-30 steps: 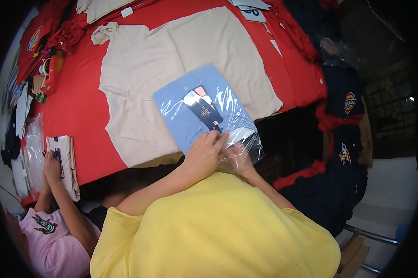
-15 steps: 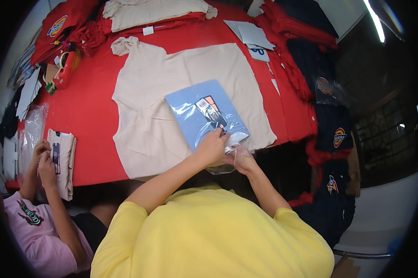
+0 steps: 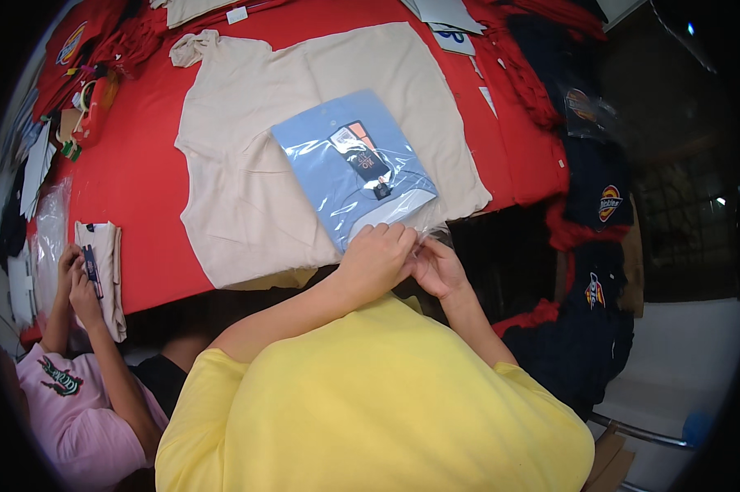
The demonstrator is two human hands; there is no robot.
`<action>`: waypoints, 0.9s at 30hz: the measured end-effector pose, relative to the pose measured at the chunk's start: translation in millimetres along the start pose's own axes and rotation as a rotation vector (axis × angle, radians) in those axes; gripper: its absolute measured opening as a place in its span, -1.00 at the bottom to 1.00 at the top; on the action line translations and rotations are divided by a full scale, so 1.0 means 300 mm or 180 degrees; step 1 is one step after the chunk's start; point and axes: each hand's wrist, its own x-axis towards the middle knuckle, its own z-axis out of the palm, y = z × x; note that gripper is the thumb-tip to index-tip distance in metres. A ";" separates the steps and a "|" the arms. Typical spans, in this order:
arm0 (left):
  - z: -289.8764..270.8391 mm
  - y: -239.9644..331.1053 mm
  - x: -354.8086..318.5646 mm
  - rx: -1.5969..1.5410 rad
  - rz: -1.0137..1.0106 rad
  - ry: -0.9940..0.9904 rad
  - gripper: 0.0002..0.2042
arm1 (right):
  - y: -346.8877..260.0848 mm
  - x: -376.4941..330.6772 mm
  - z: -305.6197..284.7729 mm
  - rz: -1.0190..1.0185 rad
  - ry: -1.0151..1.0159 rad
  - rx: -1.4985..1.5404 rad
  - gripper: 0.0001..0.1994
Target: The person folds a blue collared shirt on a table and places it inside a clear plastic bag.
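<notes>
A folded blue shirt point(image 3: 308, 152) lies inside a clear plastic bag point(image 3: 426, 218), on top of a beige shirt point(image 3: 235, 156) spread flat. Dark and orange hang tags point(image 3: 362, 160) show through the film. My left hand point(image 3: 374, 256) is closed at the bag's near end, its fingers curled over the film. Beside it, nearly touching, my right hand point(image 3: 440, 269) pinches the loose plastic at the near right corner. Both hands are at the table's near edge, and their fingertips are partly hidden.
A red-covered table point(image 3: 153, 189) lies under everything. At left, a co-worker's hands point(image 3: 77, 272) hold a tag on a folded beige garment point(image 3: 112, 283). A red tape dispenser point(image 3: 98, 107) stands far left. White cards point(image 3: 448, 15) lie at the back; dark garments point(image 3: 595, 180) hang at right.
My left hand has moved off the tags down to the bag's near end. My right hand now pinches the film there. The view has shifted, so the table appears higher.
</notes>
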 end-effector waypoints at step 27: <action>-0.096 -0.518 0.160 0.0336 -0.0912 0.0304 -0.64 | 0.041 0.080 -0.006 -0.3391 0.0352 -0.7433 -0.56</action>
